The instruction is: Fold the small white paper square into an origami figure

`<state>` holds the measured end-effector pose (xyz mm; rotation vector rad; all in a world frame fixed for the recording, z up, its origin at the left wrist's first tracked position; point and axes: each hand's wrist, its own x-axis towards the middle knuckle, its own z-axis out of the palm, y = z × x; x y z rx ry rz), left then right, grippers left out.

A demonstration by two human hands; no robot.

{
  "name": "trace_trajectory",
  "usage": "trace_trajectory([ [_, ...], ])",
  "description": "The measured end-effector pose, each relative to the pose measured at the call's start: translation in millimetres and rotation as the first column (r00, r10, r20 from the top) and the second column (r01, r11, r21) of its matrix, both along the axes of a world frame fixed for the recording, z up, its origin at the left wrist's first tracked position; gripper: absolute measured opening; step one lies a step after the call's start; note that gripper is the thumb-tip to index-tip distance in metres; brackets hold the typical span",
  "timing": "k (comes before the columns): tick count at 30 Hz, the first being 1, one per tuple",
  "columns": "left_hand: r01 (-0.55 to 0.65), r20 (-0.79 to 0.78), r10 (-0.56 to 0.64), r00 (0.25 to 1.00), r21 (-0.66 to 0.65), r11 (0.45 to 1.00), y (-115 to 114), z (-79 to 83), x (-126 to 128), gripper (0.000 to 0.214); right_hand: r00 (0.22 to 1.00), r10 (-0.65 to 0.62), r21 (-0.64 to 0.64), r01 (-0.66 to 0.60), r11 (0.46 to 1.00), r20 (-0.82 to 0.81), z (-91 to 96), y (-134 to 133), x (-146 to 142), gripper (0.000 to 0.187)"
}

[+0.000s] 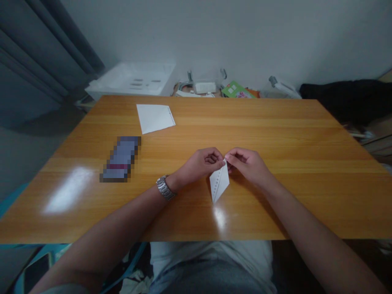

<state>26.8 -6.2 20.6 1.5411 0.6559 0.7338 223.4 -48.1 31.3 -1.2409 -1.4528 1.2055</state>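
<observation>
Both hands meet over the near half of the table (284,139), with the folded paper (221,183) between them. The left hand (210,160) pinches its upper end, thumb on the near face; the right hand (245,164) has thumb and fingertips closed on the top corner just beside. Gripping so close together probably steadies the small tip, leaving the lower part, with its row of holes, free toward the person. Whether its bottom point touches the table cannot be told. A flat sheet (155,118) and a pixelated phone (121,159) lie to the left, seemingly placed out of the hands' way.
</observation>
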Motion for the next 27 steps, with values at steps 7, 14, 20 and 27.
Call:
trace_trajectory([
  [7,0.033,0.039,-0.032,0.999,-0.021,0.999,-0.8,-1.5,-0.7,0.031,0.997,-0.048,-0.038,0.046,0.998,-0.062,3.5,0.3,-3.8,0.035],
  [14,-0.005,0.044,0.006,0.999,-0.024,1.000,0.9,-2.6,-2.6,0.031,0.993,-0.019,-0.054,0.013,0.998,-0.114,3.4,-0.7,-2.9,0.030],
  [20,-0.008,0.046,0.009,0.999,-0.022,1.000,0.3,-1.3,-2.0,0.032,0.995,-0.014,-0.056,0.008,0.998,-0.098,4.2,-1.0,-1.4,0.028],
  [27,-0.006,0.044,0.006,0.999,-0.014,1.000,0.1,0.0,-1.3,0.033,0.995,-0.010,-0.041,0.006,0.999,-0.102,1.2,-0.1,-0.8,0.028],
])
